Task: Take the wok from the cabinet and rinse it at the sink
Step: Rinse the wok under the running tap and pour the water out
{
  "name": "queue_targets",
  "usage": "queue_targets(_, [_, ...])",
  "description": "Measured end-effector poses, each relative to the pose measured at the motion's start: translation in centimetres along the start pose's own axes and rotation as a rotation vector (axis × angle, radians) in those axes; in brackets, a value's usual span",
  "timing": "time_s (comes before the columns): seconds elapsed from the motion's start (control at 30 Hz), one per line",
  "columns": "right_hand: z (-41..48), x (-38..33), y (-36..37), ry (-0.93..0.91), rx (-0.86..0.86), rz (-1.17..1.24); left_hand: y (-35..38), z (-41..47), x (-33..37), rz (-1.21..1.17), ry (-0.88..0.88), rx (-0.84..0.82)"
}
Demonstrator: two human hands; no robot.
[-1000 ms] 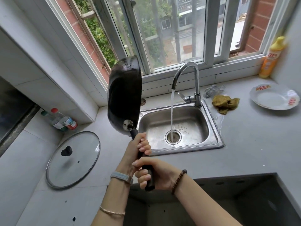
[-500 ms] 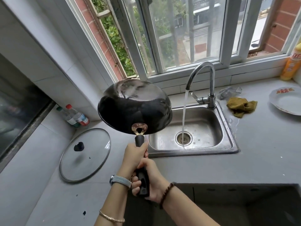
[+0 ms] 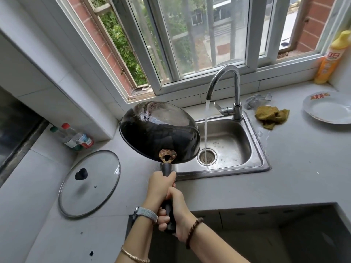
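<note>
Wok: the black wok [image 3: 159, 133] is held up in the air over the left edge of the sink, bottom side up and facing the camera, its rim tilted down toward the near side; the wet underside glistens.
Handle: the dark handle [image 3: 168, 204] runs from a brass-coloured bracket on the wok down to the near side.
Left hand: the left hand [image 3: 160, 188] is wrapped tight round the upper handle, a watch on its wrist.
Right hand: the right hand [image 3: 177, 217] is clenched round the lower handle, just beneath the left one and touching it, a bead bracelet on its wrist.
Sink: the steel sink [image 3: 252, 141] is set in the grey countertop [image 3: 303, 168].
Faucet: the curved faucet [image 3: 228, 88] at the far edge runs a stream into the drain, just right of the wok and not striking it.
Left of sink: a glass lid [image 3: 89, 184] lies flat, with two bottles [image 3: 74, 137] beyond it.
Right of sink: a yellow-brown cloth [image 3: 271, 116], a white plate [image 3: 326, 107] and a yellow dish-soap bottle [image 3: 330, 57].
</note>
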State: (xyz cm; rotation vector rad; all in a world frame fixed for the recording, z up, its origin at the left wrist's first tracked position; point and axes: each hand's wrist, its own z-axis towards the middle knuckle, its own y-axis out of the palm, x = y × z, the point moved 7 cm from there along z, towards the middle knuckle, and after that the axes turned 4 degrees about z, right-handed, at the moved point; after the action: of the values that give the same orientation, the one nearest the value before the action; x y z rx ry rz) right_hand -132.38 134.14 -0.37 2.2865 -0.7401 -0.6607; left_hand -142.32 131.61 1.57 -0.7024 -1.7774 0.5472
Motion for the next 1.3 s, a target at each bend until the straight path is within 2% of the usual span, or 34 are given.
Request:
queue_targets(0.5, [-1.6,-0.7,-4.8,-0.013,0.055,0.14,5.8,-1.0,1.5,0.086,0.019,-0.165])
queue_targets(0.8, [-3.3,-1.2,-7.4,-0.053,0.103,0.139,8.7,-2.3,2.8,-0.063,0.048,-0.336])
queue_targets(1.3, [-3.7,-2.1,-6.6,-0.109,0.071,0.07,8.0,-2.4,3.6,-0.111,0.043,-0.326])
